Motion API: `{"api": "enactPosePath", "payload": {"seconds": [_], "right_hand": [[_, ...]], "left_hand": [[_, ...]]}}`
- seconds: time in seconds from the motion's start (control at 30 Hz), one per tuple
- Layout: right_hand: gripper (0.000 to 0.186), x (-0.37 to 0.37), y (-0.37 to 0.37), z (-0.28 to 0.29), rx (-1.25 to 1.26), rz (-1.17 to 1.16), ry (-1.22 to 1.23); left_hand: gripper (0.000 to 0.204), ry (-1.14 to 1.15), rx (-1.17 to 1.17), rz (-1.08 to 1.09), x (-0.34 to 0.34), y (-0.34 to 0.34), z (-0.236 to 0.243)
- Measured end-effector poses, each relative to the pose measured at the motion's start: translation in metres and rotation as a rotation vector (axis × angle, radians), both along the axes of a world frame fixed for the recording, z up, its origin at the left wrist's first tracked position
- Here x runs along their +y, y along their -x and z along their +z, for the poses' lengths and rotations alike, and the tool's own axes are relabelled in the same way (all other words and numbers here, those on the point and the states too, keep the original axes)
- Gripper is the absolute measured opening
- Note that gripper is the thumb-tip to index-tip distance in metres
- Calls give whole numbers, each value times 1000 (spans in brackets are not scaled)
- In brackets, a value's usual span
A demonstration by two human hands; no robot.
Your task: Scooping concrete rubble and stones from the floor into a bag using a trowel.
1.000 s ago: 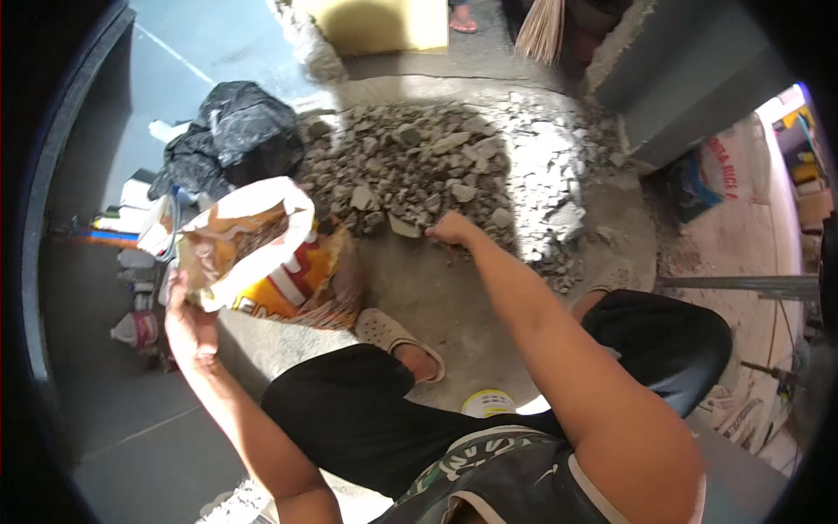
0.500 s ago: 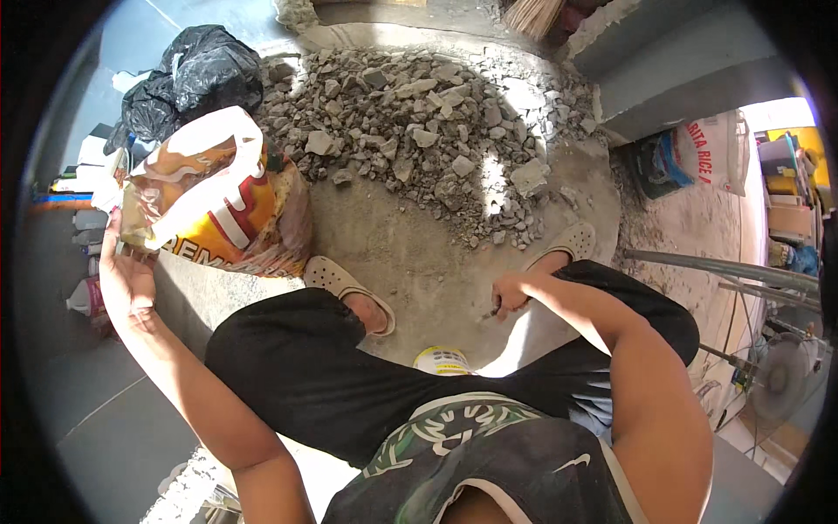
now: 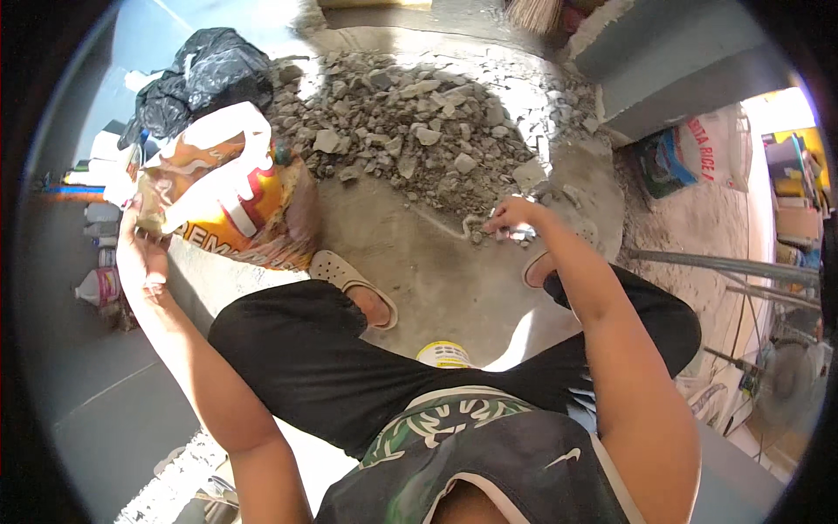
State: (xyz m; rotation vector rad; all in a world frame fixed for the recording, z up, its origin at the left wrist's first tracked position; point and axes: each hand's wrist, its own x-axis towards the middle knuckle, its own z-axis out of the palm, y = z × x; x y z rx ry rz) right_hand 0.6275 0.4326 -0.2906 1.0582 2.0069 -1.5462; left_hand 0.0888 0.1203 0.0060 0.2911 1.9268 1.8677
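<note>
My left hand [image 3: 148, 249] grips the near left edge of a printed orange, yellow and white plastic sack [image 3: 231, 196], holding its mouth up. The sack stands on the floor at the left, and what lies inside is hard to see. At the near edge of a heap of broken concrete rubble [image 3: 410, 122], my right hand [image 3: 515, 214] reaches down with its fingers closed. Whatever it holds is too small and blurred to name; rubble pieces lie right beside the fingers.
Black plastic bags [image 3: 218, 70] sit behind the sack. A white and yellow tub [image 3: 443, 354] stands between my legs. To the right are another printed sack [image 3: 698, 153], metal bars [image 3: 724, 266] and a fan [image 3: 790, 375]. A broom [image 3: 532, 13] shows at the back, beside a grey concrete ledge [image 3: 681, 70].
My right hand has moved forward from near my right knee to the rubble's edge. The left hand stays on the sack; the whole view has shifted slightly.
</note>
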Motion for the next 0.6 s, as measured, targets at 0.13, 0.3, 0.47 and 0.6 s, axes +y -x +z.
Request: {"api": "enactPosePath", "payload": {"seconds": [0.13, 0.3, 0.47, 0.6], "right_hand": [[33, -65, 31, 11, -64, 330, 30], [34, -95, 59, 1, -251, 425, 57], [38, -31, 50, -5, -106, -10, -79], [38, -30, 55, 17, -35, -18, -87]], "left_hand": [[73, -32, -34, -6, -11, 15, 1], [61, -29, -8, -7, -2, 2, -3], [53, -49, -18, 0, -1, 1, -1], [60, -86, -39, 5, -8, 10, -3]]}}
